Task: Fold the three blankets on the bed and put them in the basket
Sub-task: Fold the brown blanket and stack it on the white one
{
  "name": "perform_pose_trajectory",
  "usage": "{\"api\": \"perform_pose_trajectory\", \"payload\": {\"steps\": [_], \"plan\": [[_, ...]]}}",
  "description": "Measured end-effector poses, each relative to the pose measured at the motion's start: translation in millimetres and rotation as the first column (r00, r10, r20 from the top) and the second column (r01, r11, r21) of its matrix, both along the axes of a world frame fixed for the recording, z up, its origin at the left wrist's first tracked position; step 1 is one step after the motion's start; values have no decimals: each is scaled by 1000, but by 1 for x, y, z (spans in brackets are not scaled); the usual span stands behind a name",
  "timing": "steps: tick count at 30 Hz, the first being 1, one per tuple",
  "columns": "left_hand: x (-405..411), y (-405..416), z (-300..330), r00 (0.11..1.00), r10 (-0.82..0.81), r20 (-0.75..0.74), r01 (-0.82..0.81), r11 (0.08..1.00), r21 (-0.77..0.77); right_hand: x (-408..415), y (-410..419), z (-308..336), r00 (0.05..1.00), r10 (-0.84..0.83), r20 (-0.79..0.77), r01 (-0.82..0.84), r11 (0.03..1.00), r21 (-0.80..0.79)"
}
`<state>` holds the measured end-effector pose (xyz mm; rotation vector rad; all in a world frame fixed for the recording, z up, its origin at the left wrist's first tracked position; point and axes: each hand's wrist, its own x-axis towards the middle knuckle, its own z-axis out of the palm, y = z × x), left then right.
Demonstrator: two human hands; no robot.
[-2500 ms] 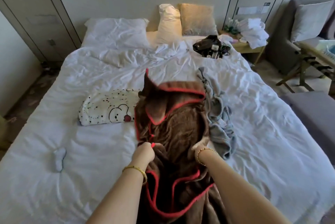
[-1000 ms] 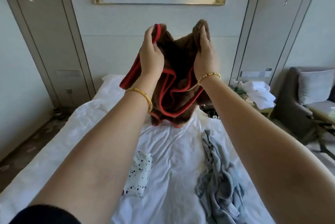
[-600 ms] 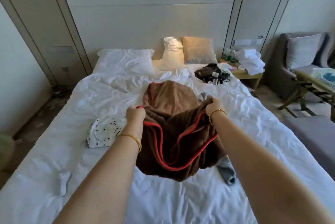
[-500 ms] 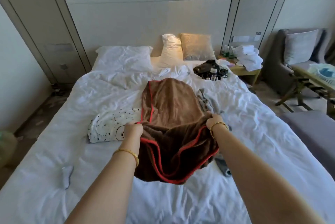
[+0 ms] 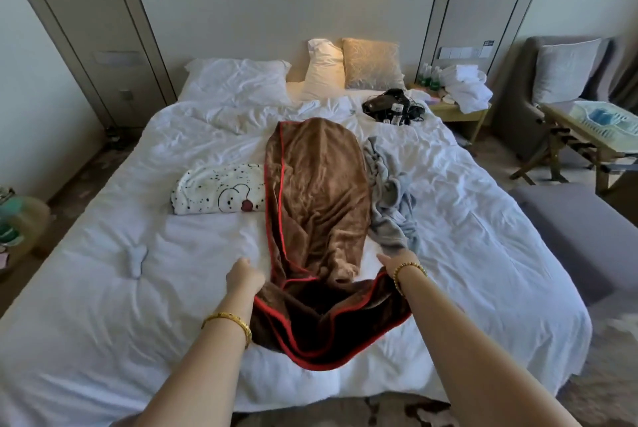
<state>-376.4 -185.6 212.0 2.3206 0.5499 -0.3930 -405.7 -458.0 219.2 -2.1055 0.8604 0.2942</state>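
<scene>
you are laying the brown blanket lengthwise down the middle of the bed, between the spotted blanket and the grey blanket. your left hand and right hand are gripping its near corners, apart. i'd judge you should be tugging both corners outward evenly, flattening wrinkles and squaring the red edge before folding.

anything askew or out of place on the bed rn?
Yes. The brown blanket lies in a long crooked strip, its near end bunched with red trim curling. The grey blanket is crumpled beside it, unfolded. The spotted blanket is partly tucked under the brown one's left edge.
</scene>
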Motion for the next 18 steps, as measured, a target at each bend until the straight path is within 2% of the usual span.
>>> {"api": "perform_pose_trajectory", "payload": {"steps": [4,8,10,12,15,18], "plan": [[-87,-2,-25,993,114,-10,-114,992,-49,-80,-9,-23,997,24,-70,-21,998,51],[-147,-27,-29,980,199,-9,-194,945,-265,-138,-7,-25,979,108,-173,-91,990,108],[-163,-38,-23,974,225,32,-196,902,-384,-152,-1,-16,983,137,-124,-116,979,167],[-175,-47,-13,976,201,84,-144,884,-445,-161,4,-9,995,94,-34,-81,958,275],[-191,-55,-4,981,134,143,-59,898,-437,-176,15,5,998,44,52,-59,933,354],[-214,-58,0,962,223,155,-160,927,-339,-191,24,11,994,81,75,-99,956,276]]}}
